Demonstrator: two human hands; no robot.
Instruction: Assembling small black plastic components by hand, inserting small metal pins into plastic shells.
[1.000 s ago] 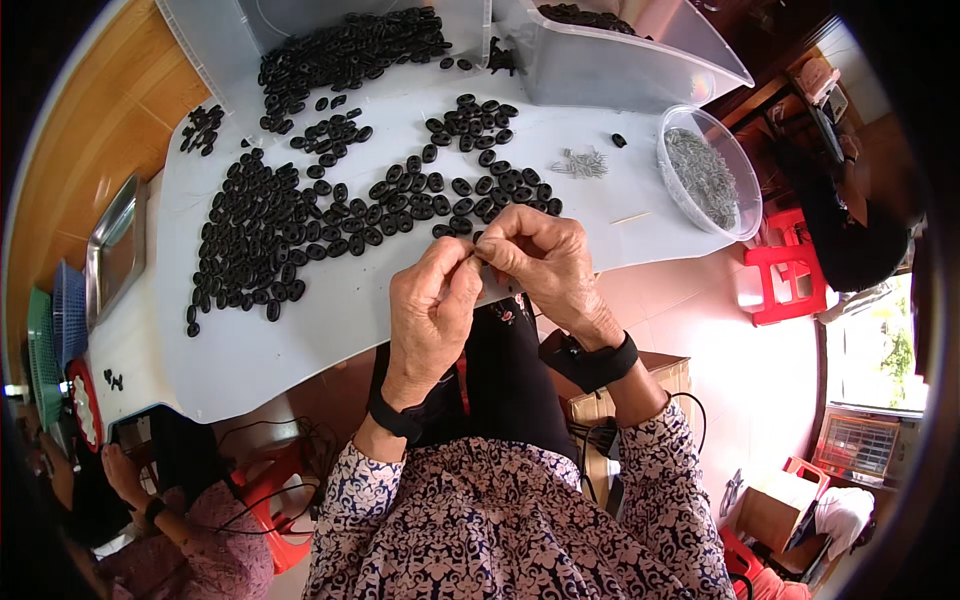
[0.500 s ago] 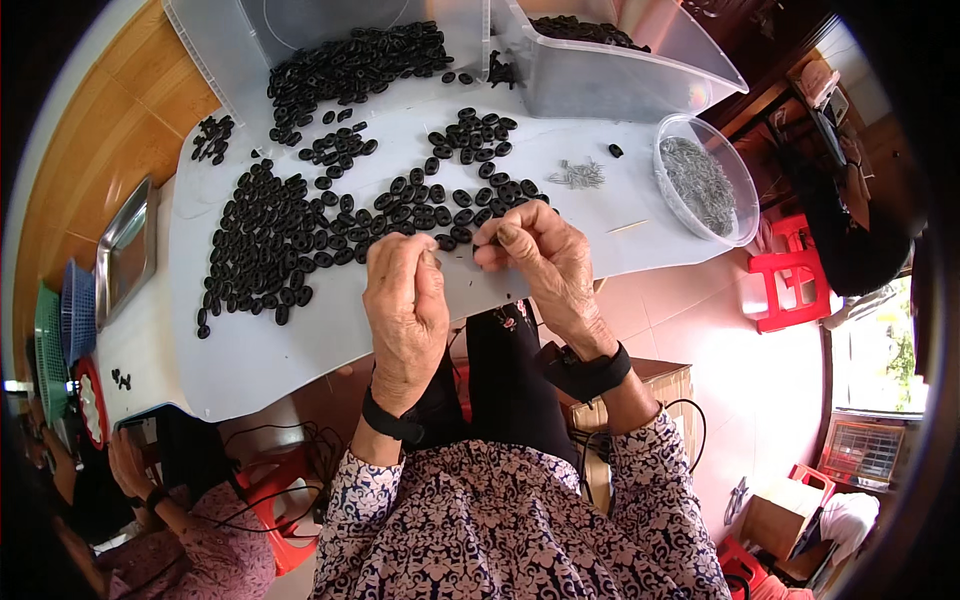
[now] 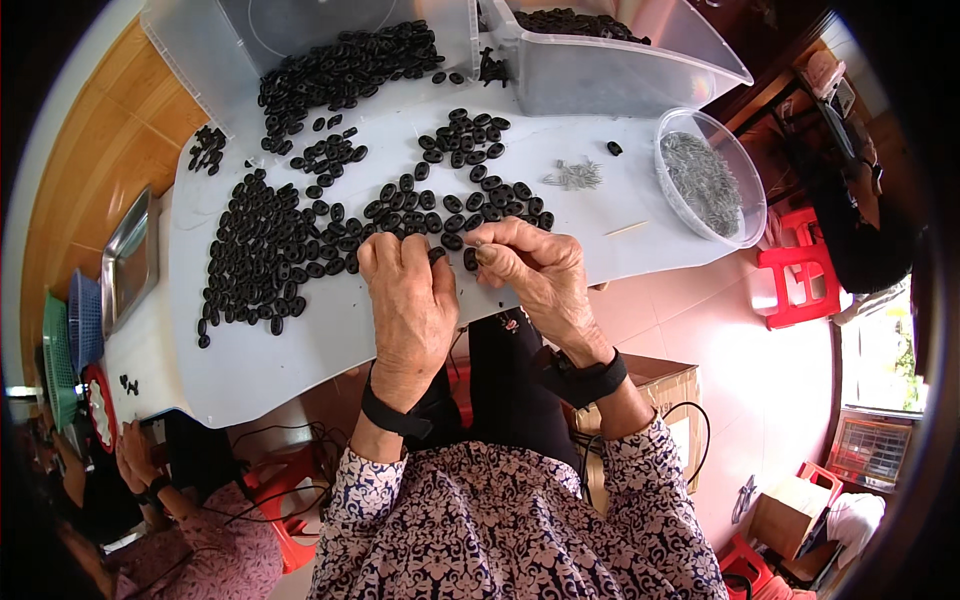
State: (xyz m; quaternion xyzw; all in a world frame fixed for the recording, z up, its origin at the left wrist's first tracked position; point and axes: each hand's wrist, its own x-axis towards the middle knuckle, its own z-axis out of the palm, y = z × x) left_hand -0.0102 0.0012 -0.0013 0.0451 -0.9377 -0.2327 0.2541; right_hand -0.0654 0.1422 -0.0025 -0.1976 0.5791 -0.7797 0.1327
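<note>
My left hand [image 3: 408, 305] is over the near edge of the table, its thumb and fingers closed on a small black oval piece [image 3: 437, 255]. Close by on the right, my right hand [image 3: 545, 280] has thumb and forefinger pinched together; anything between them is too small or hidden to make out. Another black oval piece [image 3: 470, 259] shows right beside those fingertips. Beyond both hands, many similar black oval pieces with small holes [image 3: 255, 245] are spread over the pale table [image 3: 330, 335].
Two clear plastic bins [image 3: 620, 75] with black pieces stand at the back. To the right are a round tub [image 3: 705, 185] of thin clear bits, a small heap of those bits [image 3: 573, 175] and a toothpick [image 3: 627, 229]. A metal tray [image 3: 130, 260] and a co-worker's hands [image 3: 135, 455] are at left.
My left hand has turned knuckles-up, and a black oval piece now shows at its thumb. My right hand has shifted slightly left and down. The whole view has moved a little.
</note>
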